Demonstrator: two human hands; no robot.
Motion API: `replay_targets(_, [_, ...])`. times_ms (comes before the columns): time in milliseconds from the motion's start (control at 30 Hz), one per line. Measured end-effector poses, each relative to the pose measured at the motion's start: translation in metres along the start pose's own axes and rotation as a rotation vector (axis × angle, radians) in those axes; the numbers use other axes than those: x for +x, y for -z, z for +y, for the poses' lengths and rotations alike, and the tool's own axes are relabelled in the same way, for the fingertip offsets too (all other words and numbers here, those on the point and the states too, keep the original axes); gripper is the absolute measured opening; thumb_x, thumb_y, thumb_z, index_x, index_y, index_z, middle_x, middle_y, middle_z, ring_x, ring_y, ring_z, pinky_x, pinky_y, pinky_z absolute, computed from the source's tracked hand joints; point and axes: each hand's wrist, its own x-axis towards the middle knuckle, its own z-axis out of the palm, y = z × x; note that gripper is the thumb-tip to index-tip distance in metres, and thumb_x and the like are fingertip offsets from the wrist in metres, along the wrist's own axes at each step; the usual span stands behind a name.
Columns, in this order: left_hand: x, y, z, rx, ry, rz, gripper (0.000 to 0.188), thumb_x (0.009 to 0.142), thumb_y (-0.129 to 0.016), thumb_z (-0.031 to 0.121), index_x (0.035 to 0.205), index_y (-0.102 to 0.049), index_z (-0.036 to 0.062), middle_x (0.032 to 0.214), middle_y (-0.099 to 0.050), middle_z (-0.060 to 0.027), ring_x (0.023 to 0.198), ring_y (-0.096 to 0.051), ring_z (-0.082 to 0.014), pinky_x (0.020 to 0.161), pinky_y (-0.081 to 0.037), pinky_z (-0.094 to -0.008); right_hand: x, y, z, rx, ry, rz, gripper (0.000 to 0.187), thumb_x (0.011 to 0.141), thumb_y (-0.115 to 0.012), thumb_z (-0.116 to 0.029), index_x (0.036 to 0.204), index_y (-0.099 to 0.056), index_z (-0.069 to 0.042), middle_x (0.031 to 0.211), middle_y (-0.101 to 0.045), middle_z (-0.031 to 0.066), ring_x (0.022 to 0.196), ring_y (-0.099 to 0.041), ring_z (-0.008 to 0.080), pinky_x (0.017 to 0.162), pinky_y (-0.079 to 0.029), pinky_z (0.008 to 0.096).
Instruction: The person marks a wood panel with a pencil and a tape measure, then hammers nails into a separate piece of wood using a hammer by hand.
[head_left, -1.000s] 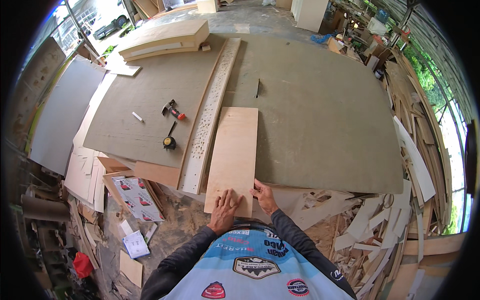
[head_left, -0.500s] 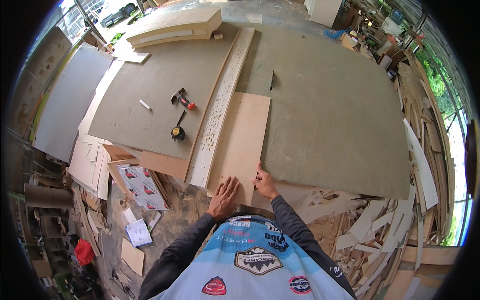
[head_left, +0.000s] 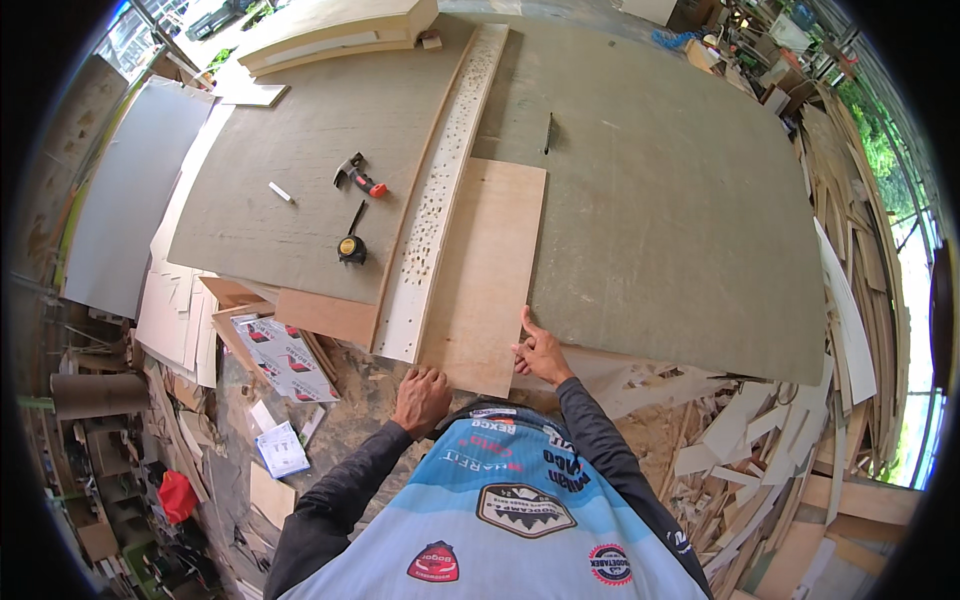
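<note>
Pale rectangular plywood board (head_left: 490, 265): flat on the broad grey-green bench (head_left: 680, 220), faintly grained, near end jutting past the edge.
Left hand (head_left: 422, 402): fingers curled at the board's near left corner; from here I can't tell whether they grip.
Right hand (head_left: 541, 355): beside the right edge, one finger stretched forward, others bent; grip unclear too.
Long white brown-edged strip (head_left: 442, 190): along the board's left side, speckled, holes or crumbs, hard to say.
Cream wooden box (head_left: 340, 42): far end of the bench, top cut off.
</note>
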Motion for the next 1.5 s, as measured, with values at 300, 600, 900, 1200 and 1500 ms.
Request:
replay_targets(300, [0.040, -0.027, -0.003, 0.195, -0.345, 0.344, 0.079, 0.079, -0.071, 0.036, 0.143, -0.041, 0.0008, 0.154, -0.028, -0.0226, 0.146, -0.021, -0.0380, 0.118, -0.020, -0.0473, 0.003, -0.002, -0.006, -0.032, 0.007, 0.068, 0.082, 0.089, -0.061, -0.003, 0.155, -0.017, -0.025, 0.065, -0.064, 0.0074, 0.051, -0.063, 0.0119, 0.047, -0.054, 0.0277])
replay_targets(600, [0.040, -0.053, -0.020, 0.254, -0.402, 0.400, 0.074, 0.083, -0.067, 0.036, 0.141, -0.042, -0.0030, 0.152, -0.034, -0.0215, 0.145, -0.023, -0.0389, 0.118, -0.020, -0.0488, 0.004, -0.015, 0.022, -0.173, 0.218, 0.314, 0.060, 0.085, -0.068, -0.005, 0.141, -0.047, -0.007, 0.065, -0.063, 0.0037, 0.056, -0.056, 0.0054, 0.054, -0.052, 0.0251])
replay_targets(900, [0.047, -0.060, -0.031, 0.182, -0.499, 0.460, 0.053, 0.083, -0.066, 0.030, 0.124, -0.060, -0.0032, 0.137, -0.053, -0.0201, 0.137, -0.039, -0.0379, 0.115, -0.028, -0.0489, 0.011, -0.029, 0.041, -0.124, 0.310, 0.422, 0.058, 0.081, -0.070, -0.010, 0.136, -0.052, -0.004, 0.072, -0.063, 0.0136, 0.059, -0.057, 0.0149, 0.058, -0.050, 0.0295])
replay_targets(1200, [0.052, -0.042, -0.012, 0.162, -0.364, 0.436, 0.102, 0.067, -0.077, 0.033, 0.153, -0.026, 0.0100, 0.157, -0.021, -0.0235, 0.146, -0.017, -0.0398, 0.115, -0.019, -0.0527, 0.010, -0.033, 0.044, -0.142, 0.306, 0.303, 0.080, 0.077, -0.071, -0.009, 0.149, -0.035, -0.010, 0.062, -0.058, 0.0134, 0.049, -0.052, 0.0167, 0.053, -0.046, 0.0356])
replay_targets(1500, [0.065, -0.046, -0.016, 0.333, -0.358, 0.367, 0.108, 0.061, -0.073, 0.025, 0.155, -0.021, 0.0150, 0.159, -0.010, -0.0276, 0.148, -0.008, -0.0419, 0.112, -0.017, -0.0596, -0.015, -0.043, 0.041, -0.022, 0.206, 0.342, 0.073, 0.075, -0.069, -0.007, 0.144, -0.045, -0.012, 0.064, -0.061, 0.0107, 0.056, -0.059, 0.0180, 0.054, -0.047, 0.0358])
